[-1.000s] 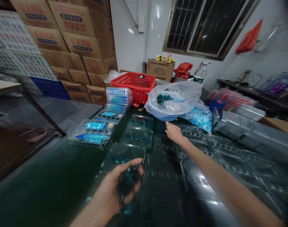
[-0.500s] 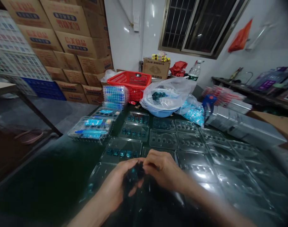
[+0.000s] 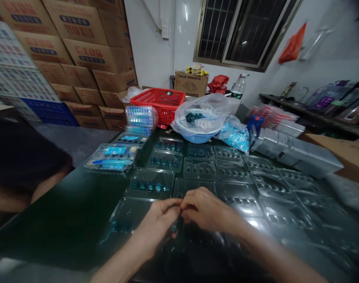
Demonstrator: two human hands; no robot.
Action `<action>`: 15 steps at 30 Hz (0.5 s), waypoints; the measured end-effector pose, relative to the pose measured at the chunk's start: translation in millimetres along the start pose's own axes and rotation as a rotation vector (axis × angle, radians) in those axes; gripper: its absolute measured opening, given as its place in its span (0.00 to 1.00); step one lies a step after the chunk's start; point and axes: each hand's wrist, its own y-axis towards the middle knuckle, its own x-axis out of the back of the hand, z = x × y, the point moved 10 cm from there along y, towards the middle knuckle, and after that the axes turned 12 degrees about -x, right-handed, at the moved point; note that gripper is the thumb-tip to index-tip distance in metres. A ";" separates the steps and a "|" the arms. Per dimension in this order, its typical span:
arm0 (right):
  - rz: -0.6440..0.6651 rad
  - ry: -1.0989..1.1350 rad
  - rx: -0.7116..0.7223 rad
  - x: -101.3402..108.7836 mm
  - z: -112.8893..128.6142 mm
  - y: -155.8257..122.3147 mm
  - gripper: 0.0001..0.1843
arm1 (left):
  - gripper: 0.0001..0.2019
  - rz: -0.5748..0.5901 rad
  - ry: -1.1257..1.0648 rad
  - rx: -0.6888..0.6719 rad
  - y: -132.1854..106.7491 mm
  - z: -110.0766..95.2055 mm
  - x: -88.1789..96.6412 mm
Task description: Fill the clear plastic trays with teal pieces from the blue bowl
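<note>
This is a small packing workshop that doubles as a stockroom. Brown printed cardboard cartons (image 3: 79,47) are stacked high against the far left wall. A long dark green counter (image 3: 64,220) is covered with rows of clear plastic blister trays (image 3: 200,168), some with small teal pieces (image 3: 150,186) seated in their pockets. A pile of filled clear packs (image 3: 141,118) stands at the far left of the counter, beside a red plastic mesh basket (image 3: 158,100) and a clear plastic bag (image 3: 203,112) of loose parts. Bundles of empty trays (image 3: 297,153) lie to the right. White tiled walls and a barred window (image 3: 241,31) close the room.
</note>
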 end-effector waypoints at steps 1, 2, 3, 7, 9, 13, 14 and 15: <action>-0.008 -0.003 -0.001 1.1 0.4 -1.9 0.07 | 0.13 0.010 0.008 0.004 0.2 0.8 -0.8; -0.021 0.004 -0.006 2.6 -0.2 -3.5 0.07 | 0.13 0.017 0.014 0.008 0.3 1.6 -1.0; -0.035 0.022 -0.017 4.1 -1.7 -4.9 0.07 | 0.13 0.019 0.021 0.013 0.3 2.3 -0.7; -0.101 0.162 -0.104 7.1 -15.3 -7.9 0.06 | 0.16 -0.048 0.070 -0.003 0.3 0.4 8.5; -0.159 0.182 -0.107 7.8 -17.3 -9.9 0.10 | 0.18 -0.104 0.099 -0.028 0.0 -2.2 14.3; -0.285 0.194 -0.086 9.6 -15.9 -15.6 0.08 | 0.19 -0.154 0.119 -0.087 -0.1 -5.3 18.4; -0.303 0.220 -0.083 9.9 -16.1 -16.8 0.08 | 0.18 -0.157 0.116 -0.097 0.0 -5.2 18.3; -0.312 0.254 -0.074 10.2 -16.1 -17.7 0.07 | 0.16 -0.159 0.108 -0.101 0.2 -4.7 18.1</action>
